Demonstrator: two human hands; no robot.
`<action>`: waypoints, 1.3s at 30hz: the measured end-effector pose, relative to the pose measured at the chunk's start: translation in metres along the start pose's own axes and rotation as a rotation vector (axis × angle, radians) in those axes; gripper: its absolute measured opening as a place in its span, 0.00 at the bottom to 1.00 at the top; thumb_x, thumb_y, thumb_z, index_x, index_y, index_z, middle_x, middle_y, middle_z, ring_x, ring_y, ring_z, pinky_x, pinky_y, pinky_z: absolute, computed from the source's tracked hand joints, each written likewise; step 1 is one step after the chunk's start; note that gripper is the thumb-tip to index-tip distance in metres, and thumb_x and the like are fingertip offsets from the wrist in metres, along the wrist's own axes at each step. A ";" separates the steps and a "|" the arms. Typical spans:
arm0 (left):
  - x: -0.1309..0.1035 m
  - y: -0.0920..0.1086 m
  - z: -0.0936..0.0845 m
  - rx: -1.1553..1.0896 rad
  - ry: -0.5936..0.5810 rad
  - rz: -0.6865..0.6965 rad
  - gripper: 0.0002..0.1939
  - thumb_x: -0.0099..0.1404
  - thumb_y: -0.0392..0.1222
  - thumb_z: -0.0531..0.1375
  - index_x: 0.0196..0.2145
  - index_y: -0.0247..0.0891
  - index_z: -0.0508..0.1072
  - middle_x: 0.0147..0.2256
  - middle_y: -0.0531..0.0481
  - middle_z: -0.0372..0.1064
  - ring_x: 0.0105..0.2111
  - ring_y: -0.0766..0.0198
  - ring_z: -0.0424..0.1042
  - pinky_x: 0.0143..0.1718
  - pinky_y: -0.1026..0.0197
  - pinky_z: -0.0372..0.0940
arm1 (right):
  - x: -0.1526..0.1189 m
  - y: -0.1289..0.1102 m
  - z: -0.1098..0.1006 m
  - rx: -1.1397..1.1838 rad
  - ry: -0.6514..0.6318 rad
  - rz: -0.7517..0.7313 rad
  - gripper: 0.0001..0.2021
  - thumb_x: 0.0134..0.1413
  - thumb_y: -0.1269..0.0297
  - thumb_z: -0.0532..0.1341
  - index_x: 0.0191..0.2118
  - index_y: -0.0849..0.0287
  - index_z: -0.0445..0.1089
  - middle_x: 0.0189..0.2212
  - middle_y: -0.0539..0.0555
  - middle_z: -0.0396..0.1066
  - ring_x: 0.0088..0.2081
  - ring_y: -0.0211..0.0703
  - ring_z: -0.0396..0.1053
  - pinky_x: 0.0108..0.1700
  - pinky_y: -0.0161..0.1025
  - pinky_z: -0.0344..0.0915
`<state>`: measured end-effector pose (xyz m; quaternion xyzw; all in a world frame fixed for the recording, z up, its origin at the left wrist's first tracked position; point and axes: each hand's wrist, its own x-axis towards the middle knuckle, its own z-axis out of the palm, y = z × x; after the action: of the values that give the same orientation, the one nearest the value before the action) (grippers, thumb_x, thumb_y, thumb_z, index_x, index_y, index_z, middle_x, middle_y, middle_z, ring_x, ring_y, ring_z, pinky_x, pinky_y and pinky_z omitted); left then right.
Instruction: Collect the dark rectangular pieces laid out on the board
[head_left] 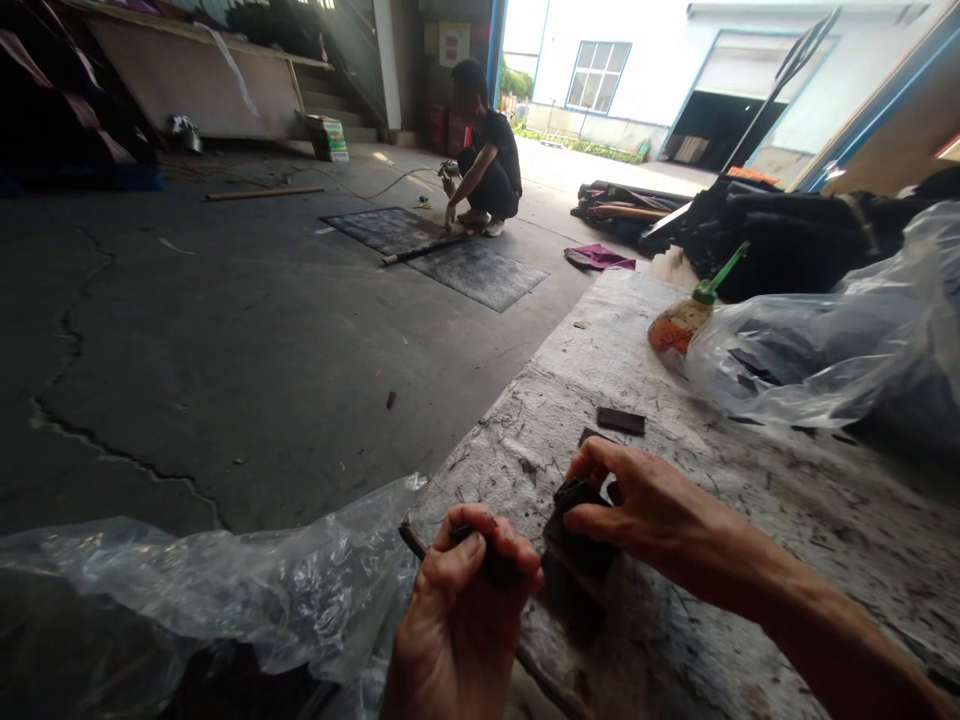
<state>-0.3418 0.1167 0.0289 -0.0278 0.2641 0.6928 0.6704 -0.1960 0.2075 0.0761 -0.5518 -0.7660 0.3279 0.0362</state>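
My left hand [469,610] is at the table's near corner, palm up with its fingers curled round a small dark piece [504,568] that they largely hide. To its right, my right hand [637,500] pinches a dark block [581,530] between thumb and fingers. Beneath that block, more dark flat pieces [566,590] rest on the table in shadow. Just beyond my right hand lies a loose dark rectangular strip [621,420], and the edge of another [595,437] shows behind my fingers.
The pale table top [555,390] is strewn with dark scraps. A bottle with a green spout [679,322] stands beside a clear plastic bag [817,350]. More plastic sheeting [300,590] hangs at the left. Across the floor, a person [487,155] crouches by dark mats [480,270].
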 end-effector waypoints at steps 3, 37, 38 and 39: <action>0.000 0.000 0.000 0.005 -0.007 0.004 0.05 0.52 0.30 0.63 0.28 0.36 0.74 0.25 0.51 0.69 0.26 0.65 0.70 0.30 0.64 0.69 | -0.001 -0.001 0.000 0.017 0.009 0.002 0.11 0.47 0.66 0.60 0.39 0.56 0.67 0.33 0.50 0.69 0.30 0.38 0.65 0.30 0.34 0.59; 0.003 -0.003 -0.003 -0.004 -0.017 -0.001 0.04 0.54 0.30 0.61 0.28 0.36 0.75 0.25 0.50 0.69 0.26 0.65 0.70 0.30 0.64 0.68 | -0.019 -0.005 0.030 -0.186 0.049 0.105 0.07 0.42 0.70 0.57 0.32 0.56 0.64 0.23 0.48 0.69 0.24 0.39 0.63 0.26 0.35 0.51; 0.003 -0.003 -0.003 -0.006 -0.011 0.000 0.05 0.55 0.30 0.61 0.29 0.36 0.75 0.25 0.50 0.69 0.26 0.65 0.70 0.30 0.64 0.68 | -0.018 -0.006 0.029 -0.179 0.041 0.101 0.07 0.42 0.70 0.57 0.31 0.56 0.64 0.23 0.48 0.69 0.24 0.39 0.62 0.25 0.35 0.51; 0.003 -0.003 -0.003 -0.005 -0.011 -0.003 0.05 0.55 0.30 0.61 0.29 0.36 0.75 0.25 0.50 0.69 0.26 0.65 0.70 0.30 0.64 0.68 | -0.018 -0.006 0.028 -0.172 0.037 0.093 0.06 0.41 0.70 0.57 0.31 0.56 0.64 0.23 0.48 0.68 0.24 0.39 0.62 0.25 0.35 0.51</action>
<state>-0.3404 0.1178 0.0245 -0.0260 0.2584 0.6928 0.6727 -0.2054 0.1781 0.0626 -0.5939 -0.7640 0.2518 -0.0123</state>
